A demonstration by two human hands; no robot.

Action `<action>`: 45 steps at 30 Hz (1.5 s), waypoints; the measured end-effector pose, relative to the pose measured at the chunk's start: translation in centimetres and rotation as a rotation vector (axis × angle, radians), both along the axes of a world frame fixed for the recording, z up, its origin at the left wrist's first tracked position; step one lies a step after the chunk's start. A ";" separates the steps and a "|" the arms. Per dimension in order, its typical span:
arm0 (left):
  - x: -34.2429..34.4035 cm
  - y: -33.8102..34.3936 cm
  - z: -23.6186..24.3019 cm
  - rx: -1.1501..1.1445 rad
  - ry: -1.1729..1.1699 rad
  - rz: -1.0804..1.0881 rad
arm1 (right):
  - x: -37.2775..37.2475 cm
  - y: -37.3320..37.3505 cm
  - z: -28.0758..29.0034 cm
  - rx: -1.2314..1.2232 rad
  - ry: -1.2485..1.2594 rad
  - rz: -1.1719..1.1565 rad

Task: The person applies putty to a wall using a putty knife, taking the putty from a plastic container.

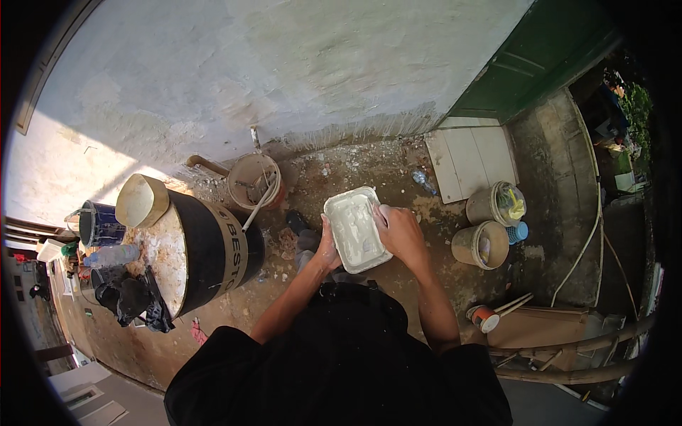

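Observation:
In the head view I hold a rectangular white tray (353,234) coated inside with wet, pale paste. My left hand (325,248) grips its left side, fingers along the outer edge. My right hand (399,238) is closed round the upper right side; its thumb area is pale, and whether it also holds something else is unclear. Below the tray my feet show in part, with a dark shoe (299,223) on the stained ground.
A black drum (201,257) stands left, bearing a cut container (142,201), bottle and black bag. A bucket with pipes (253,174) is by the wall. Right are two buckets (465,247), pale boards (471,162), a green door (523,60), a small can (485,319) and bamboo poles (568,368).

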State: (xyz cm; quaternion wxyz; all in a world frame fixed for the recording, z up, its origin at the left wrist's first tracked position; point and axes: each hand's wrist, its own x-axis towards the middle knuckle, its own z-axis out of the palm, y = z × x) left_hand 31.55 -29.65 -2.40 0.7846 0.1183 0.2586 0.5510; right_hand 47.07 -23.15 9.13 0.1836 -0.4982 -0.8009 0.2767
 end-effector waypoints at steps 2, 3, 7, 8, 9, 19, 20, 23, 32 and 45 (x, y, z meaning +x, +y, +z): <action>-0.2 -0.1 0.1 -0.001 0.033 0.001 | 0.2 0.5 0.7 -0.037 0.043 0.008; -0.3 -0.1 0.0 0.013 0.026 0.004 | 0.4 0.9 1.0 -0.087 0.061 0.038; -0.3 0.1 0.5 0.033 0.023 0.014 | 0.8 1.1 0.6 -0.115 0.093 0.040; -0.3 0.1 0.3 0.034 0.023 0.018 | 0.8 0.9 0.7 -0.113 0.093 0.045; -0.3 0.1 -0.2 0.021 0.002 0.022 | 0.7 0.6 0.8 -0.089 0.084 0.036; -0.1 0.3 -0.3 -0.009 0.030 0.002 | -0.1 1.3 0.9 0.049 -0.008 0.047; -0.2 0.3 -0.3 -0.009 0.031 0.002 | -0.2 1.5 0.8 0.050 -0.007 0.047; -0.2 0.3 -0.5 0.003 0.032 -0.011 | -0.8 1.5 0.7 -0.004 -0.068 0.139; -0.1 0.4 0.4 0.040 0.003 -0.022 | -3.1 -2.5 0.8 0.226 -0.243 0.557; 0.0 0.7 0.3 0.033 0.043 -0.014 | -0.8 3.9 1.6 0.025 -0.157 0.240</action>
